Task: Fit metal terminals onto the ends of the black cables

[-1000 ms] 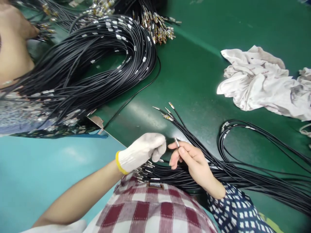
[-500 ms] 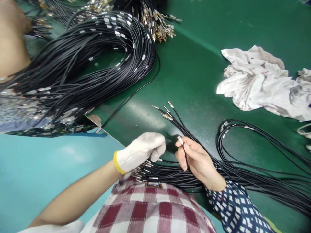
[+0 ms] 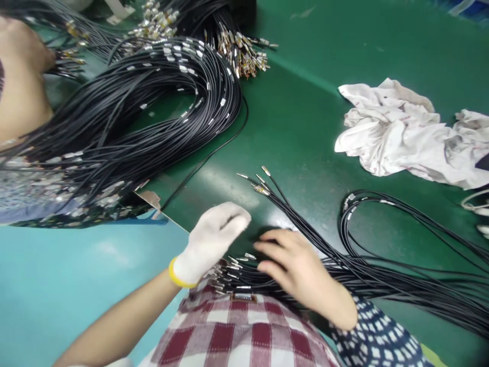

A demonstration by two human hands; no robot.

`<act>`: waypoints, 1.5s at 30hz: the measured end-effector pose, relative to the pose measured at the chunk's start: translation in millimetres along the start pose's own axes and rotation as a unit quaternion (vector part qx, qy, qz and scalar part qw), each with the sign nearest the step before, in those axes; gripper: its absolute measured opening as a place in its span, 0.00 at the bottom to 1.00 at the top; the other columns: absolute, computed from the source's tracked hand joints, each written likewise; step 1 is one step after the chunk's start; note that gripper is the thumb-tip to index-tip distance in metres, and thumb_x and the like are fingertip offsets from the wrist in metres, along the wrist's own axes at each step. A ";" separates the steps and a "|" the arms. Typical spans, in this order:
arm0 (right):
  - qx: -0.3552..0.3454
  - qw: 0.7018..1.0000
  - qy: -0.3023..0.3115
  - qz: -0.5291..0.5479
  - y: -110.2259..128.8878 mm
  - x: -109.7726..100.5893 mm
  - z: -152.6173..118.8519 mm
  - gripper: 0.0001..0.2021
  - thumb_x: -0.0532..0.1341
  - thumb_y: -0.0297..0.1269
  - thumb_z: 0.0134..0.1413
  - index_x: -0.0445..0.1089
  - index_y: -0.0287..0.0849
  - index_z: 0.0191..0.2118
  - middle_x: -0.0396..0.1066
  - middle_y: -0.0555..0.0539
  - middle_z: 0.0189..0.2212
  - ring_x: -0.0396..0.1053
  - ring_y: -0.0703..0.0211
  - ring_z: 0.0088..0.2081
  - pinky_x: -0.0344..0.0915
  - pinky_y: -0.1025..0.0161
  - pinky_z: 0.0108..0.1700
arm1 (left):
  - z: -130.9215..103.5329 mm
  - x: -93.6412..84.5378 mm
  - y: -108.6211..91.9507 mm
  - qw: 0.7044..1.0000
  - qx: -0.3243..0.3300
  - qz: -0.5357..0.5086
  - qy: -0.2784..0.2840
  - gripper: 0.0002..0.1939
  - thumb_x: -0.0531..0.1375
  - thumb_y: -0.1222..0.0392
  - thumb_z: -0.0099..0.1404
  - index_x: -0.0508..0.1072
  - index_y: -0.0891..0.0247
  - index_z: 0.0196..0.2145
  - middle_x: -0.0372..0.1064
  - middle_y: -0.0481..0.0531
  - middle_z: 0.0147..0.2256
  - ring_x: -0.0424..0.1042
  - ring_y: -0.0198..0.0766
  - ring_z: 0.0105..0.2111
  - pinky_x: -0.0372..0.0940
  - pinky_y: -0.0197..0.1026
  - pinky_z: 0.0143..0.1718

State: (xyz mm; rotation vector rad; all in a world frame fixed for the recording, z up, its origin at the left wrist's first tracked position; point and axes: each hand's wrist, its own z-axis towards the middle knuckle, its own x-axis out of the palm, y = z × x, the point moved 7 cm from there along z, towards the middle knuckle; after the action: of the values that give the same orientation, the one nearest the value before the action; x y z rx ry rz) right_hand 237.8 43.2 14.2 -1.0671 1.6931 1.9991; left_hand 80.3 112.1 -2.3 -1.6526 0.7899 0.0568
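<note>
While a co-worker's forearm (image 3: 23,97) is resting at the far left, a thick coil of black cables (image 3: 171,135) with small white labels is spreading beside it. Nearer the wearer, the left hand (image 3: 216,234), in a white glove, is hovering beyond the checked apron (image 3: 225,331), its fingers curling with only a narrow gap to the thumb; whether it is gripping anything, I cannot tell. Below it, many metal-tipped cable ends (image 3: 233,275) are lying crowded and uneven against the apron. Just beyond, a much smaller bunch of black cables (image 3: 305,228) is lying on the green table (image 3: 305,127), its few tips sitting apart from the crowded ones, so the separating looks only slightly advanced, with most ends seemingly remaining in the larger pile. The bare right hand (image 3: 301,265) is spreading its fingers wide over that pile, showing no cable between them, though its palm side is hidden. Farther right, a few looped cables (image 3: 344,221) are curving on the table, and white cloths (image 3: 405,132) are lying crumpled beyond them. No tie is showing around the smaller bunch.
</note>
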 end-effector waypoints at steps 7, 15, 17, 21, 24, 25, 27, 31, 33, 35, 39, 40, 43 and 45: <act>0.119 0.959 -0.130 -0.222 -56.4 -43.3 7.8 0.09 0.63 0.42 0.63 0.76 0.42 0.36 0.75 0.45 0.31 0.72 0.52 0.32 0.64 0.58 0.35 | -31.4 62.7 -22.1 0.905 0.269 0.258 0.202 0.11 0.55 0.61 0.70 0.76 0.60 0.34 0.73 0.52 0.30 0.68 0.41 0.32 0.60 0.45 0.41; 0.145 0.971 -0.188 0.007 -61.7 -52.2 -5.4 0.10 0.66 0.42 0.60 0.70 0.44 0.30 0.71 0.51 0.26 0.68 0.59 0.28 0.63 0.62 0.33 | -5.8 9.1 -1.2 0.988 0.054 0.119 0.085 0.12 0.54 0.58 0.70 0.78 0.58 0.37 0.76 0.49 0.41 0.71 0.43 0.43 0.59 0.46 0.52; 0.134 0.969 -0.205 0.033 -59.9 -54.4 -10.0 0.07 0.65 0.40 0.60 0.71 0.44 0.34 0.70 0.52 0.26 0.66 0.59 0.27 0.62 0.62 0.32 | -2.5 -3.2 8.8 0.997 -0.014 0.053 0.054 0.12 0.54 0.56 0.70 0.78 0.57 0.38 0.76 0.49 0.42 0.71 0.43 0.45 0.60 0.44 0.51; 0.062 0.978 -0.196 0.042 -44.5 -51.3 -16.2 0.11 0.64 0.34 0.63 0.72 0.45 0.50 0.69 0.50 0.28 0.67 0.58 0.30 0.65 0.60 0.34 | -1.1 -10.5 15.5 0.992 -0.064 -0.111 0.015 0.12 0.55 0.55 0.68 0.76 0.60 0.40 0.74 0.51 0.41 0.71 0.41 0.42 0.63 0.41 0.47; -0.007 0.987 -0.153 0.039 -26.3 -42.8 -18.9 0.07 0.63 0.31 0.63 0.74 0.44 0.46 0.71 0.47 0.31 0.70 0.56 0.33 0.67 0.59 0.36 | -1.3 -8.6 4.0 0.981 -0.026 -0.190 0.013 0.12 0.53 0.55 0.69 0.74 0.62 0.36 0.71 0.49 0.33 0.69 0.37 0.34 0.63 0.38 0.40; -0.017 0.989 -0.139 0.035 -20.4 -39.8 -18.7 0.06 0.63 0.31 0.63 0.74 0.43 0.44 0.71 0.46 0.31 0.70 0.56 0.33 0.68 0.59 0.36 | -1.8 -8.7 0.5 0.982 -0.021 -0.187 0.011 0.13 0.52 0.56 0.69 0.73 0.62 0.33 0.69 0.47 0.30 0.68 0.35 0.32 0.63 0.37 0.38; -0.015 0.995 -0.099 0.027 -8.6 -31.2 -13.6 0.04 0.62 0.33 0.63 0.73 0.42 0.42 0.72 0.46 0.31 0.71 0.55 0.33 0.68 0.59 0.36 | -3.5 -9.5 -3.9 0.988 -0.026 -0.150 0.013 0.14 0.52 0.59 0.68 0.69 0.62 0.26 0.66 0.46 0.27 0.66 0.34 0.30 0.61 0.37 0.35; 0.015 0.999 -0.017 0.041 19.3 -8.3 15.3 0.08 0.59 0.38 0.66 0.72 0.41 0.46 0.75 0.44 0.35 0.72 0.55 0.35 0.67 0.58 0.40 | -10.2 -11.9 -6.1 0.995 -0.027 -0.082 0.043 0.14 0.51 0.63 0.66 0.64 0.62 0.22 0.61 0.43 0.24 0.62 0.33 0.28 0.57 0.37 0.32; 0.037 0.997 0.018 0.069 29.0 4.6 31.7 0.09 0.55 0.36 0.69 0.72 0.42 0.41 0.75 0.47 0.32 0.71 0.57 0.33 0.64 0.60 0.38 | -14.2 -14.3 -0.2 0.995 -0.035 -0.075 0.051 0.14 0.52 0.61 0.67 0.63 0.62 0.22 0.59 0.43 0.24 0.60 0.33 0.27 0.55 0.36 0.31; 0.072 0.988 0.058 0.122 30.1 19.0 42.1 0.12 0.53 0.35 0.70 0.71 0.42 0.36 0.69 0.51 0.26 0.66 0.61 0.27 0.60 0.63 0.32 | -17.5 -13.9 9.7 0.990 -0.052 -0.111 0.070 0.14 0.53 0.60 0.67 0.63 0.62 0.23 0.59 0.43 0.24 0.59 0.32 0.27 0.55 0.36 0.31; 0.140 0.949 0.103 0.263 16.1 41.7 41.6 0.13 0.54 0.40 0.69 0.70 0.42 0.34 0.55 0.57 0.19 0.53 0.65 0.21 0.51 0.66 0.25 | -19.7 -5.0 24.8 0.951 -0.066 -0.268 0.139 0.15 0.55 0.52 0.68 0.68 0.65 0.27 0.62 0.44 0.24 0.59 0.31 0.25 0.55 0.35 0.29; 0.150 0.939 0.105 0.291 12.6 45.1 39.5 0.13 0.54 0.41 0.69 0.70 0.42 0.34 0.54 0.57 0.19 0.52 0.65 0.21 0.50 0.66 0.24 | -19.4 -3.1 26.5 0.941 -0.065 -0.297 0.151 0.17 0.56 0.51 0.68 0.68 0.65 0.27 0.61 0.44 0.24 0.58 0.31 0.25 0.54 0.35 0.28; 0.163 0.920 0.092 0.345 7.3 49.8 34.8 0.14 0.56 0.42 0.68 0.70 0.41 0.33 0.52 0.57 0.19 0.50 0.66 0.21 0.49 0.67 0.25 | -17.7 0.4 28.0 0.926 -0.067 -0.330 0.173 0.18 0.57 0.50 0.69 0.67 0.65 0.26 0.59 0.44 0.22 0.55 0.30 0.23 0.52 0.35 0.26; 0.161 0.916 0.076 0.358 8.0 50.2 33.8 0.14 0.56 0.41 0.67 0.69 0.41 0.31 0.55 0.56 0.20 0.51 0.66 0.22 0.51 0.67 0.26 | -16.9 1.0 27.0 0.925 -0.068 -0.328 0.180 0.18 0.57 0.51 0.69 0.66 0.65 0.25 0.58 0.44 0.22 0.54 0.29 0.23 0.51 0.35 0.25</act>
State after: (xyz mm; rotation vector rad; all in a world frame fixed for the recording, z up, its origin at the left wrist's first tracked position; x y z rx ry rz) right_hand 187.3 61.9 -14.7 -0.5260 2.6718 1.9098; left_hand 60.6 96.0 -21.4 -2.0161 0.4674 -0.6946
